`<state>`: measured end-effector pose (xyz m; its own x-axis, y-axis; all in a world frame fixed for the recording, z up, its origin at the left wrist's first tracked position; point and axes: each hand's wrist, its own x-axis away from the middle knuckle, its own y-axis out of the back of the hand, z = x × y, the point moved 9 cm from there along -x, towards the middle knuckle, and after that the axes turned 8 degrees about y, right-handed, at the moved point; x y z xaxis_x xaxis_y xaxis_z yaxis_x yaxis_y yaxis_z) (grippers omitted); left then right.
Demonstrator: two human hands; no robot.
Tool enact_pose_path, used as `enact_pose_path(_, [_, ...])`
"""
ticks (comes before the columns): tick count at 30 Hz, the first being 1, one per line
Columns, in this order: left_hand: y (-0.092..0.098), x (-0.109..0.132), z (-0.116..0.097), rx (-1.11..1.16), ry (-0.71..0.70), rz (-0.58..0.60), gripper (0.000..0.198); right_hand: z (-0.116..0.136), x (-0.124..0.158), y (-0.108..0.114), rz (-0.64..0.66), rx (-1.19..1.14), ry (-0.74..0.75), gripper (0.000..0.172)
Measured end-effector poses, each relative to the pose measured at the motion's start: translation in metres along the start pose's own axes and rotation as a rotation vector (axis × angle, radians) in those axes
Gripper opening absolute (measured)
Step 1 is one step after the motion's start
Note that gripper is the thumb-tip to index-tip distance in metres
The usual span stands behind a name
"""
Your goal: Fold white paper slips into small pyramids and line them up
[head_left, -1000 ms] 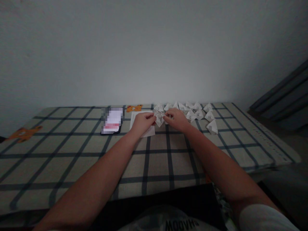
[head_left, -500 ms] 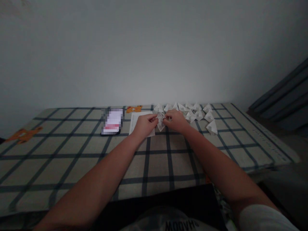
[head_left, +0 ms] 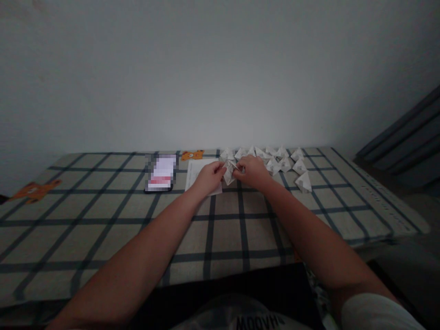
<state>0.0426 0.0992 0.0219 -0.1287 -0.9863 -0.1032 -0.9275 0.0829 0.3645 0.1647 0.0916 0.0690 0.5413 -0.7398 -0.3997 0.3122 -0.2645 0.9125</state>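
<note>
Between my two hands is a small piece of folded white paper (head_left: 229, 175), with one point toward me. My left hand (head_left: 210, 177) pinches its left side between thumb and fingers. On its right side my right hand (head_left: 253, 170) is closed too, fingertips on the paper's edge. Several folded paper boats (head_left: 283, 164) stand in loose rows just beyond and to the right of my right hand. Under and beside my left hand lies a flat sheet of white paper (head_left: 192, 173), partly covered by the hand.
A checked cloth (head_left: 120, 238) covers the table. Left of the sheet lies a phone (head_left: 161, 173) with its screen lit and blurred. Orange bear figures (head_left: 192, 156) decorate the cloth. A pale wall (head_left: 220, 78) rises behind the table, and a dark curtain (head_left: 405, 123) hangs at the right.
The folded paper between my hands has turned slightly, and its upper flap lies differently. Both hands stay in nearly the same place, still gripping it.
</note>
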Motion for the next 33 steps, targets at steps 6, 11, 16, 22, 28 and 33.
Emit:
enact_pose_path(6, [-0.015,0.000,0.012,0.499,0.199,0.102,0.018,0.001,0.000,0.002,-0.023,-0.023,0.022,0.020])
enact_pose_path(11, [-0.025,0.002,0.011,0.670,0.244,0.181,0.021,0.004,0.000,0.002,-0.018,-0.024,0.054,0.022])
enact_pose_path(16, [-0.026,0.000,0.013,0.669,0.228,0.170,0.028,0.007,0.000,0.001,-0.016,-0.025,0.070,0.019])
enact_pose_path(22, [-0.020,0.000,0.012,0.498,0.183,0.119,0.025,0.006,0.000,0.000,-0.007,-0.031,0.067,0.020])
enact_pose_path(28, [0.005,0.002,-0.003,-0.044,0.013,-0.014,0.021,0.002,0.001,0.001,-0.003,-0.014,0.033,0.020])
enact_pose_path(33, [0.017,0.008,-0.007,-0.135,0.017,-0.129,0.032,0.005,0.002,0.000,0.031,0.039,0.034,0.024])
